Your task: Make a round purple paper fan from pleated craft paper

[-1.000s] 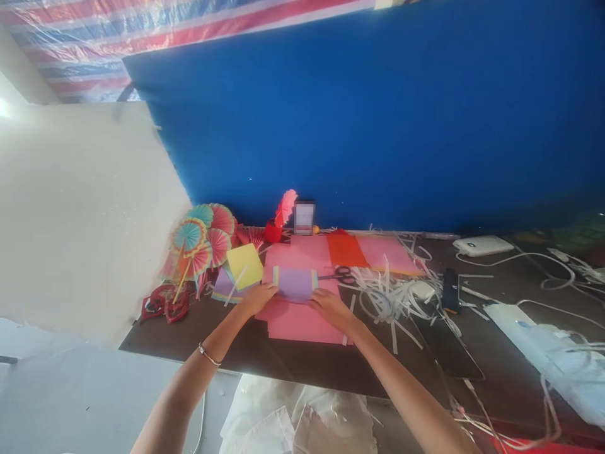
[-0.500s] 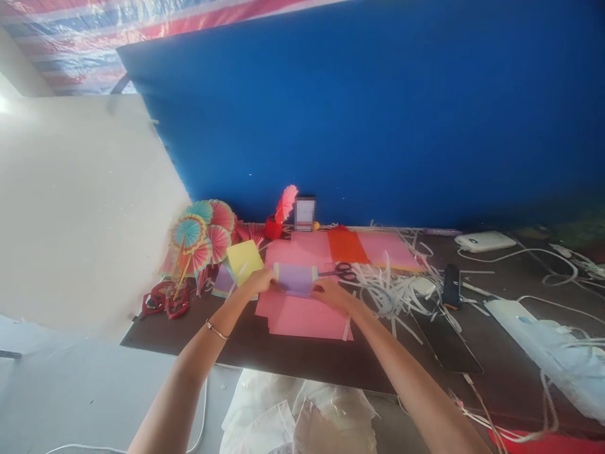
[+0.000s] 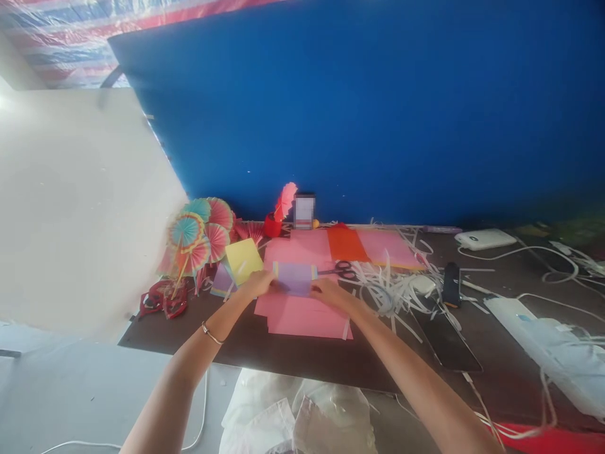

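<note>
A small purple sheet of paper with yellow and pale-blue strips down its two sides lies over pink paper sheets. My left hand grips its left side with fingers closed. At the lower right corner, the fingers of my right hand are bent together on the paper's edge. Black-handled scissors rest just beyond my right hand, blades pointing at the purple sheet. A yellow sheet lies beyond my left wrist, partly over other purple paper.
Folded paper fans stand at the left behind red-framed glasses. White paper strips are heaped on the right, near a dark phone and white cables. A blue panel rises behind the dark table.
The head view has shifted slightly. Both hands stay at the sides of the purple sheet, and the right has moved very slightly left.
</note>
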The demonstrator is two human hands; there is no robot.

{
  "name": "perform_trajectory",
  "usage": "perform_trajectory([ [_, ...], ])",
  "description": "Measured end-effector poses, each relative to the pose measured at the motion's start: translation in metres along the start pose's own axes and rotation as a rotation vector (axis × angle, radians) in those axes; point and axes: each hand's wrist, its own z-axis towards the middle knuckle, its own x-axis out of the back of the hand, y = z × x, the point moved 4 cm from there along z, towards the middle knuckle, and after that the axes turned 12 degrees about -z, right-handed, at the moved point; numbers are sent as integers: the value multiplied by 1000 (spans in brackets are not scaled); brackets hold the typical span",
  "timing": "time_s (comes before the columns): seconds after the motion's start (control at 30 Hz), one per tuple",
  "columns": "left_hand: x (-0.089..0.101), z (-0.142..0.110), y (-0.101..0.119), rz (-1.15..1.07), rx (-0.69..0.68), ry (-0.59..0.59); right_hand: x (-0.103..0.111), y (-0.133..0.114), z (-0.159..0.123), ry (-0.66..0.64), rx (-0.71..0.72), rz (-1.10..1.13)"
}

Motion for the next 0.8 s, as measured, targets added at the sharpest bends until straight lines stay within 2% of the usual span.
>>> perform_trajectory([
  [0.1,0,-5,7,40,21,-19,-2,-1,0,5,-3,-42],
  [0.2,0,-13,18,109,-44,64,-8,2,1,9,-20,-84],
  [0.3,-7,-21,32,210,-197,188,-13,2,1,16,-28,-122],
  [0.4,-26,-27,45,278,-412,184,-11,-1,0,16,-28,-144],
  [0.47,-38,-28,48,280,-493,164,-6,-6,-2,26,-25,-203],
  [0.63,-55,-30,43,204,-500,125,-6,-36,-11,175,-91,-465],
  [0.73,-53,-33,41,100,-519,140,-24,-68,-19,279,9,-456],
  [0.8,-50,-35,42,27,-546,152,-38,-81,-25,310,0,-426],
])
